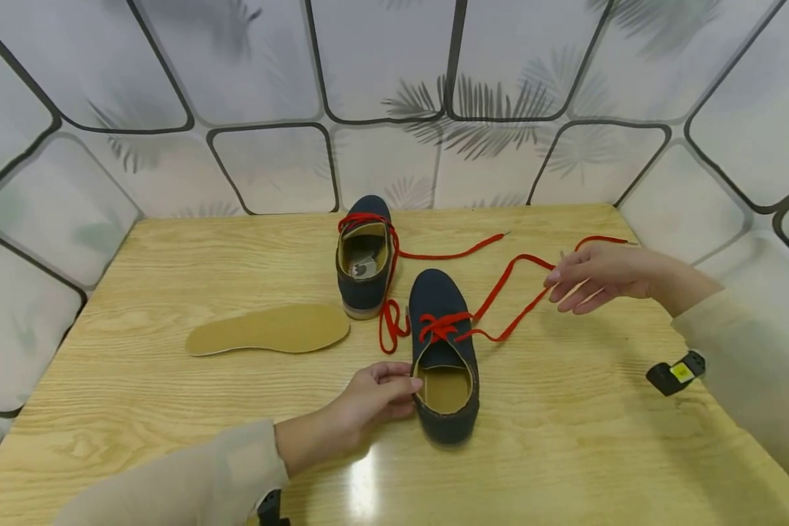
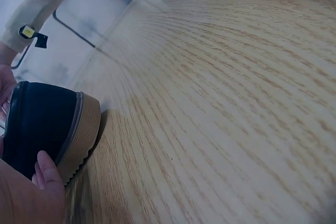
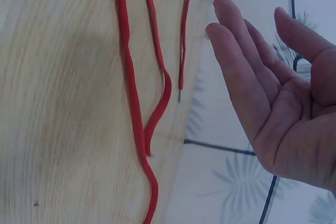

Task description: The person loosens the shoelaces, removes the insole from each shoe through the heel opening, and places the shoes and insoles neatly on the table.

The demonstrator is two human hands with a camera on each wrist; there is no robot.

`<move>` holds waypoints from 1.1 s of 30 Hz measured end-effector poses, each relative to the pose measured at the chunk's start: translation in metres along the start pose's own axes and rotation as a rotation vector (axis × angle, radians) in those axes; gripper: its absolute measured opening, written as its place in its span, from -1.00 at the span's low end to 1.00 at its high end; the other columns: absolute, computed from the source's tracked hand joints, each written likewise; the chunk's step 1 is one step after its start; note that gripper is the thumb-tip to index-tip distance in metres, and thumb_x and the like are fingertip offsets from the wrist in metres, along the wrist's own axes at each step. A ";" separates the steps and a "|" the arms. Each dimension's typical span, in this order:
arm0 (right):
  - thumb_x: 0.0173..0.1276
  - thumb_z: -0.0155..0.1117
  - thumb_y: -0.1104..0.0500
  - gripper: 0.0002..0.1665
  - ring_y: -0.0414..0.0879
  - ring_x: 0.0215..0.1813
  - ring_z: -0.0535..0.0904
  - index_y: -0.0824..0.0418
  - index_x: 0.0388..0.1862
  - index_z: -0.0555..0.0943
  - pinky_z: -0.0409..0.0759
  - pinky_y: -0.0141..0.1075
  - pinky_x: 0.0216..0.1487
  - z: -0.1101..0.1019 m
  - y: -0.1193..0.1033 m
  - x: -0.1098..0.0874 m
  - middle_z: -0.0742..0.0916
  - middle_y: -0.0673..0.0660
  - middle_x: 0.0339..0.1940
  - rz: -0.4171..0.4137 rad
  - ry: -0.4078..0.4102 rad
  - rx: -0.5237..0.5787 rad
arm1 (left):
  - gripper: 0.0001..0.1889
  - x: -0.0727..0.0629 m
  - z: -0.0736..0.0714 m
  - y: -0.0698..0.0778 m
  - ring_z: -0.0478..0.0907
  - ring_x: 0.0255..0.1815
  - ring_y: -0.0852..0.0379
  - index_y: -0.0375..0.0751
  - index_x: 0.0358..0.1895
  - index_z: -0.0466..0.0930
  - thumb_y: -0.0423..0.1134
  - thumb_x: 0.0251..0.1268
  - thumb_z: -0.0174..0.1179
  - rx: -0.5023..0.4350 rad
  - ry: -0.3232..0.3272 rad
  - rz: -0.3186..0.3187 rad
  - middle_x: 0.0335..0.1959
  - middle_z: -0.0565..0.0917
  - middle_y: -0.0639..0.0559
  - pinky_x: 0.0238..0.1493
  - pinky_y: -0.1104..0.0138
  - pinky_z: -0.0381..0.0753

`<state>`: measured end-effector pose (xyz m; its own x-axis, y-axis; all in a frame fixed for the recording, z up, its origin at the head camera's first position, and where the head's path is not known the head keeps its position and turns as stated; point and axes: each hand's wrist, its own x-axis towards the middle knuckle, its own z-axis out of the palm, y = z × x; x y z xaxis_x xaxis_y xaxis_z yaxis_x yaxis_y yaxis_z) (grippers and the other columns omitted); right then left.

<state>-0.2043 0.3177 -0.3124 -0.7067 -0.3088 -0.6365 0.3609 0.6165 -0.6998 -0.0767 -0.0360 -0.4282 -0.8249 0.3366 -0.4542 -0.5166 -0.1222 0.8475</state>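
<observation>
A navy shoe (image 1: 437, 296) with red laces (image 1: 497, 291) stands upright on the table, toe pointing away. My left hand (image 1: 368, 400) holds its left side by the collar, thumb over the rim and fingers along the outside. In the left wrist view, those fingers lie against the dark upper of the shoe (image 2: 44, 116), just above its ribbed tan sole. To the right, my right hand (image 1: 595, 276) hovers over the loose lace ends, fingers extended and slightly bent. The right wrist view shows that hand (image 3: 278, 103) with nothing in it, beside the red laces (image 3: 129, 82) on the wood.
Behind stands a second navy shoe (image 1: 363, 294), its own red lace (image 1: 456, 256) trailing right and bunched beside its heel. A tan insole (image 1: 269, 329) lies flat at left. The wooden table (image 1: 171, 409) ends at a patterned curtain-like backdrop (image 1: 394, 161).
</observation>
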 end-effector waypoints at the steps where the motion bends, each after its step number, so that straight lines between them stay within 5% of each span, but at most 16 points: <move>1: 0.36 0.20 0.05 -0.59 -0.05 -0.18 0.71 0.34 0.00 0.57 0.66 -0.15 -0.11 0.004 -0.001 0.000 0.73 0.15 -0.18 0.003 -0.019 -0.010 | -0.49 0.000 0.000 0.000 0.57 -0.28 0.19 -0.47 0.15 0.36 -0.33 0.16 0.24 0.002 0.000 -0.003 -0.22 0.60 -0.03 -0.10 0.30 0.63; 15: 0.33 0.23 0.11 -0.63 -0.09 -0.29 0.73 0.41 -0.09 0.61 0.67 -0.17 -0.20 0.048 -0.005 0.005 0.76 0.18 -0.29 -0.038 -0.172 0.017 | -0.44 0.005 -0.001 0.019 0.62 -0.19 0.10 -0.49 0.24 0.29 -0.40 0.16 0.21 0.049 -0.071 -0.063 0.05 0.51 -0.23 0.07 0.12 0.56; 22: 0.35 0.20 0.12 -0.58 -0.10 -0.30 0.73 0.48 -0.04 0.57 0.67 -0.18 -0.22 0.066 0.003 0.014 0.76 0.19 -0.27 -0.043 -0.241 0.080 | -0.44 0.007 -0.005 0.037 0.60 -0.11 0.10 -0.46 0.27 0.29 -0.49 0.17 0.19 0.081 -0.043 -0.053 0.14 0.49 -0.30 0.05 0.08 0.56; 29: 0.31 0.24 0.09 -0.62 -0.10 -0.33 0.71 0.43 -0.16 0.64 0.68 -0.19 -0.26 0.097 -0.007 0.011 0.75 0.15 -0.37 -0.080 -0.196 -0.053 | -0.35 0.009 0.002 0.046 0.56 0.05 -0.05 -0.31 0.28 0.32 -0.25 0.10 0.34 0.153 0.053 -0.099 0.16 0.45 -0.21 -0.07 0.11 0.63; 33: 0.29 0.26 0.08 -0.63 -0.04 -0.30 0.70 0.39 -0.14 0.61 0.68 -0.20 -0.24 0.116 -0.013 0.011 0.73 0.15 -0.32 -0.116 -0.103 -0.110 | -0.32 0.014 0.011 0.043 0.56 -0.01 0.02 -0.29 0.27 0.35 -0.21 0.05 0.39 0.221 0.089 -0.057 0.14 0.49 -0.19 -0.04 0.16 0.62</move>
<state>-0.1462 0.2221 -0.3485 -0.6716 -0.4513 -0.5876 0.2081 0.6463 -0.7342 -0.1086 -0.0265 -0.3950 -0.8180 0.2521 -0.5171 -0.5080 0.1050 0.8549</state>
